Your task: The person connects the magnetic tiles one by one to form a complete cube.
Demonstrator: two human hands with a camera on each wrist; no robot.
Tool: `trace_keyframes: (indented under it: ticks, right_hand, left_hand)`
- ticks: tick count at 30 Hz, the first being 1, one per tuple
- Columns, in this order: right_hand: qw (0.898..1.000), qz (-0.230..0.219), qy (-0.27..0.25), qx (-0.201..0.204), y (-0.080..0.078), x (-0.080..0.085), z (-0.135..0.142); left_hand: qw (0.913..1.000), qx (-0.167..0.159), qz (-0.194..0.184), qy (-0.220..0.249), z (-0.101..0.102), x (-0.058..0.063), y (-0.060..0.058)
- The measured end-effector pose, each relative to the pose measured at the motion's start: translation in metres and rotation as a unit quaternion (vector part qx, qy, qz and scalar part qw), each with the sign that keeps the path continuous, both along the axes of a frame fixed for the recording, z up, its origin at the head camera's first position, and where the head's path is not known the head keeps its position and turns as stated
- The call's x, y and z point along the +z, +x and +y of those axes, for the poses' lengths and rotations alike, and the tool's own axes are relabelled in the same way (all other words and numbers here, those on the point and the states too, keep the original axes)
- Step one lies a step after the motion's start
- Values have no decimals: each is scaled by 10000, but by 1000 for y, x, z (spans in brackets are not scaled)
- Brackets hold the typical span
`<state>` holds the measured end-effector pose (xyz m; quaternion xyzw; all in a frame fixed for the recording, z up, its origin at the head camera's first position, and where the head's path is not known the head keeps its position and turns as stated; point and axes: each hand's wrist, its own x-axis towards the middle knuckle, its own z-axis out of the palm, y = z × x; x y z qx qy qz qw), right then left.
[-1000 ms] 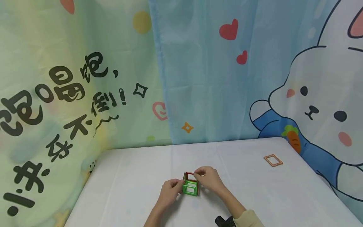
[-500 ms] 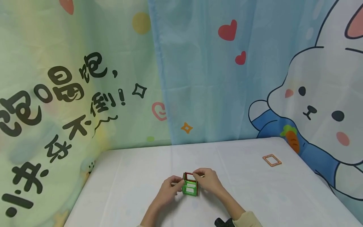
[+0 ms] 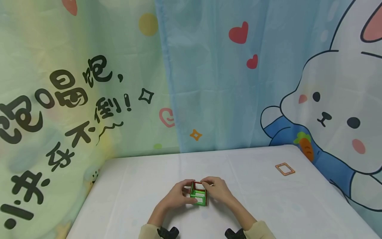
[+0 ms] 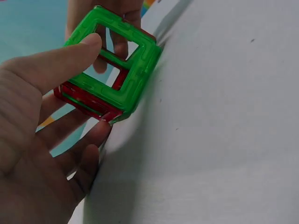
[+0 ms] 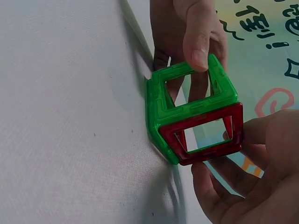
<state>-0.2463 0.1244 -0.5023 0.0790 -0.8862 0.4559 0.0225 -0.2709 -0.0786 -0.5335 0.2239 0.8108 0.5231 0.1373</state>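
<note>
A box of magnetic tiles (image 3: 200, 201), built from green and red see-through square frames, stands on the white table between both hands. My left hand (image 3: 176, 196) grips it from the left, the thumb lying across the green front frame (image 4: 133, 88) and the other fingers spread along the red side and behind. From the right, my right hand (image 3: 218, 189) pinches the box at its far upper edge. In the right wrist view, its fingertips are at the edge of a red frame (image 5: 233, 140). The head view shows the inside of the box from above.
A single orange square frame tile (image 3: 285, 169) lies flat at the table's far right. Behind the white table (image 3: 134, 186) hangs a printed curtain (image 3: 209, 83). Black wrist cameras (image 3: 168, 233) sit at both cuffs.
My left hand has opened wider around the box, its thumb sliding onto the green front and its fingers reaching to the back. The box has shifted slightly left; the right hand keeps its pinch.
</note>
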Motion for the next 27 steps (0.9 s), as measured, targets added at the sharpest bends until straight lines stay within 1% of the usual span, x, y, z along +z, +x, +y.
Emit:
trace_keyframes:
  ticks: [3,4,8,13,17,21,27]
  right_hand:
    - [9999,-93,-83,41,-2,-2,-1]
    - [9998,-123,-113,48,-3,-3,-1]
    - [9994,-252,-199,98,-4,-5,-1]
    - [9991,-277,-324,72,-3,-5,0]
    - [9994,-212,-287,-32,-3,-7,6]
    - [9995,-151,-114,-254,-7,-7,24]
    - [9985,90,277,-470,-14,-3,70]
  left_hand:
    - [10000,35,34,69,0,-3,1]
    - [9999,59,70,106,-1,-9,-1]
    - [9995,183,80,248,-1,-17,2]
    - [9988,352,63,347,1,-18,5]
    - [9984,399,15,411,5,-17,9]
    - [9977,370,56,562,7,-18,12]
    - [9972,311,157,666,4,-24,11]
